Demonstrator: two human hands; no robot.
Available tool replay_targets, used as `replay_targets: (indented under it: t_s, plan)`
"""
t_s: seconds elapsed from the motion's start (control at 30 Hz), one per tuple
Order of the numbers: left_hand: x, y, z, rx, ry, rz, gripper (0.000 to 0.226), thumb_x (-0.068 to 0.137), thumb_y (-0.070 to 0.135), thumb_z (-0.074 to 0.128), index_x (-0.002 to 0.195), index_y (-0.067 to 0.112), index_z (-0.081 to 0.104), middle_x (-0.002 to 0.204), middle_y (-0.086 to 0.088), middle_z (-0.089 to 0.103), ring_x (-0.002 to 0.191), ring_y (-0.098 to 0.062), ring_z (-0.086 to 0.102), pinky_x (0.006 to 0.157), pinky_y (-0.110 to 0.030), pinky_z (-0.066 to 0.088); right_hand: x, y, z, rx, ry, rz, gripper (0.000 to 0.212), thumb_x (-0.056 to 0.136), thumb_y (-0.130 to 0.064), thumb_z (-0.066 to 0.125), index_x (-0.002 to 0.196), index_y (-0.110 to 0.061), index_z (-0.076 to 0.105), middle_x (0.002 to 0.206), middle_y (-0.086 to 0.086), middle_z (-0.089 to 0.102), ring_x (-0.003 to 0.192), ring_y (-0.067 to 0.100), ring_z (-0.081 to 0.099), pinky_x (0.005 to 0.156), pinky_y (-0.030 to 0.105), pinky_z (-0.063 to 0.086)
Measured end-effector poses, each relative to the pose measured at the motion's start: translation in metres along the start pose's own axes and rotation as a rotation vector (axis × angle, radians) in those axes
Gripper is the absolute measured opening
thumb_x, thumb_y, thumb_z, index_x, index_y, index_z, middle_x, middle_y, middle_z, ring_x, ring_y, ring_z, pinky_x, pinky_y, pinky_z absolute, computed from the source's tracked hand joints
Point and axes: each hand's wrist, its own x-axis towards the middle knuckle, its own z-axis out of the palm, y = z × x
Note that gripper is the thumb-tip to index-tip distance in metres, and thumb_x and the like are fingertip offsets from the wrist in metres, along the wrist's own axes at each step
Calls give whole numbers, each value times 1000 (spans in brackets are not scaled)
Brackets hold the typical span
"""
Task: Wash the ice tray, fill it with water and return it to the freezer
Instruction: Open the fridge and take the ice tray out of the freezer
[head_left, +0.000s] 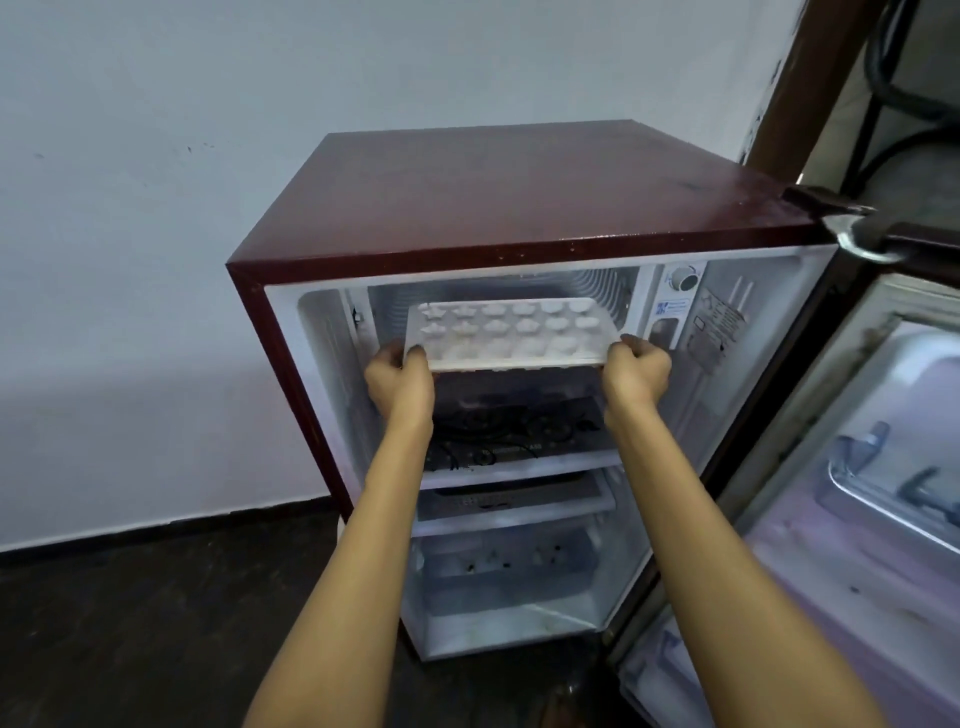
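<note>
A white ice tray with several shaped cells is held level at the mouth of the freezer compartment, at the top of a small maroon fridge. My left hand grips the tray's near left corner. My right hand grips its near right corner. The tray's far half lies inside the compartment opening. I cannot tell whether the cells hold water.
The fridge door stands open to the right, with shelves on its inner side. Below the freezer are glass shelves and a crisper space. A pale wall is behind, dark floor to the left, a door frame at top right.
</note>
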Motion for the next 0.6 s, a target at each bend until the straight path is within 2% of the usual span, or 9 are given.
replay_targets:
  t_s: [0.13,0.27,0.3,0.43,0.5,0.6]
  plan:
    - [-41,-4,-19,-9,-19,13,27,91,5,49,115,5,63,106,-3,63,96,-16,59,81,-26,46,-36,15,-29,24,82,-29,34,90,-5,46,119,-2,64,112,9,67,103,22,62,87,32,50]
    - [-77,-21,-35,-23,-55,0,25,92,4,46,110,12,62,106,-1,63,96,-14,60,72,-16,46,-75,27,-65,90,150,-15,32,92,-3,45,118,-5,62,101,-1,65,98,18,63,87,32,54]
    - [-87,-27,-39,-24,-53,-12,27,92,4,45,112,8,62,108,-2,65,96,-15,60,69,-14,46,-85,29,-73,109,163,-17,32,92,-3,45,119,-6,62,101,-2,64,98,17,62,86,31,54]
    - [-125,-48,-55,-29,-13,-90,34,94,8,44,124,7,60,116,-7,64,102,-18,61,67,-12,46,-115,49,-109,132,233,-14,29,91,-3,45,110,-9,65,102,-1,67,92,12,63,77,18,52]
    - [-143,-57,-60,-43,-13,-106,32,95,9,46,123,7,61,116,-8,65,103,-20,62,66,-12,49,-129,59,-128,122,282,-14,32,91,-5,48,116,-10,65,109,0,66,100,14,62,85,23,51]
    - [-170,-67,-65,-52,-8,-136,31,94,9,47,120,7,62,116,-8,65,103,-19,62,63,-10,50,-146,76,-158,141,340,-3,31,89,-6,52,116,-12,67,112,2,67,102,15,62,81,22,50]
